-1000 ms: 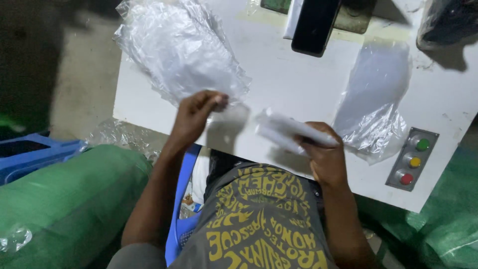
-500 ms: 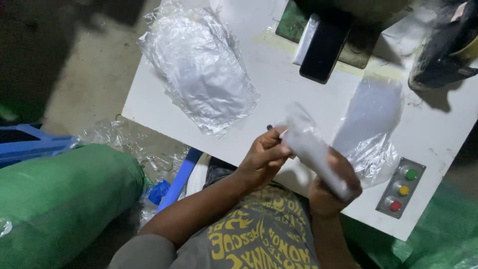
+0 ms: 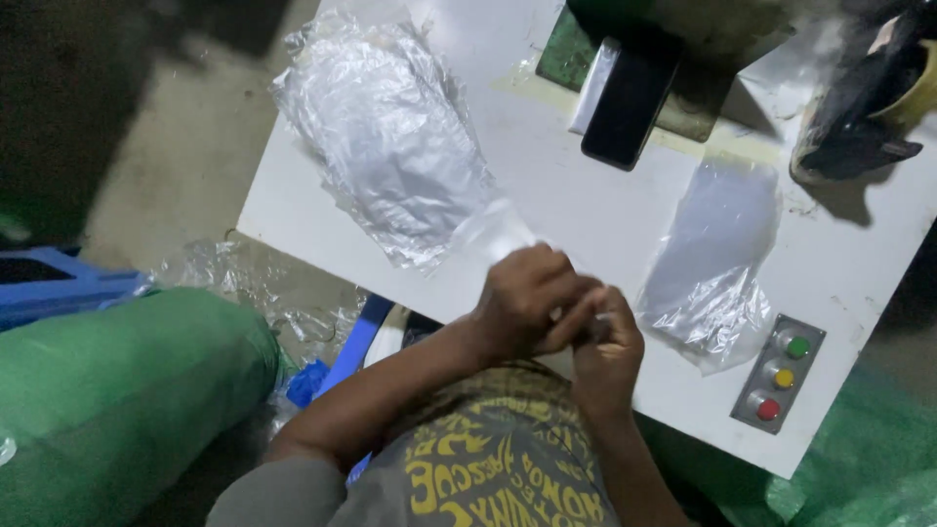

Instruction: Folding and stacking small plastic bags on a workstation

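Note:
My left hand (image 3: 527, 301) and my right hand (image 3: 607, 349) meet at the near edge of the white table (image 3: 586, 210), fingers pinched together on a clear plastic bag (image 3: 498, 230) that sticks up and away from them. Much of the bag is hidden by my hands. A pile of clear plastic bags (image 3: 386, 132) lies on the table just left of my left hand. Another clear plastic sheet (image 3: 717, 259) lies flat to the right of my right hand.
A black phone (image 3: 630, 98) rests at the table's far side by a green plate (image 3: 571, 54). A small panel with green, yellow and red buttons (image 3: 779, 376) sits at the right corner. A green sack (image 3: 107, 400) and a blue stool (image 3: 59, 283) stand on the left.
My left hand has come from the bag pile over to my right hand. The white item that my right hand held up is now hidden between both hands.

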